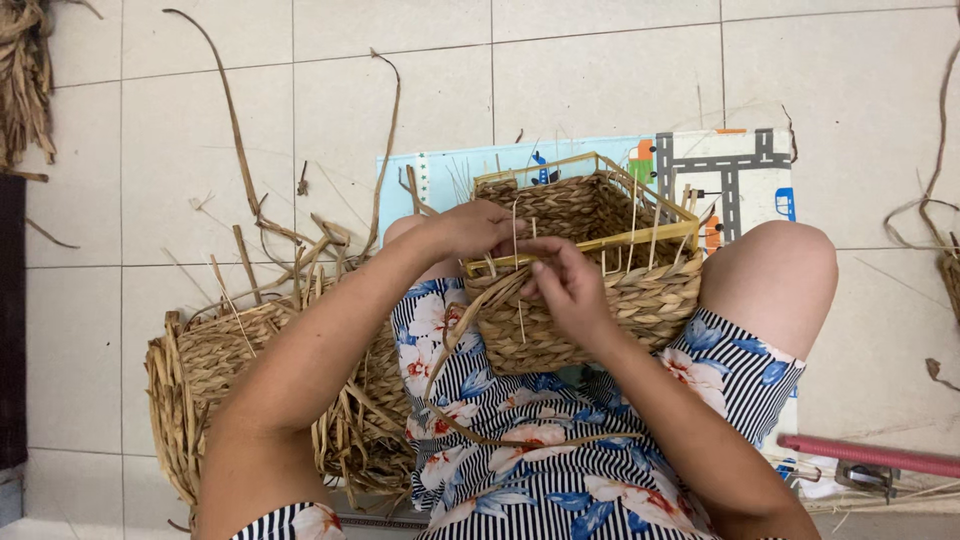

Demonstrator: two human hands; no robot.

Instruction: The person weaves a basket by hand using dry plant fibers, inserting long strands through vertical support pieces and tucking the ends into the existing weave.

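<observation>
Two hands on one basket, so here's how it looks. You've got the rectangular woven basket [600, 290] sitting on your lap, tipped a bit toward you, with its yellow frame [590, 245] showing along the rim. Your left hand [470, 228] is curled over the near rim at the basket's left corner, and your right hand [565, 285] is pinched on a strand [470, 330] right against the front wall, so both hands are close together and clamped on the weaving.

Progress-wise, I'd say you're near the end: the walls look fully braided up to the frame, and what's left seems to be the rim, where thin stakes [640, 225] stick up loose and the frame is bare in spots. The loose strand trailing down over your dress from the basket's front hasn't been tucked in.

Left of the basket, on the floor, sits a second woven piece [200, 380] with scattered dry fibre [290, 255] around it. Behind the basket is a patterned mat [740, 170].
</observation>
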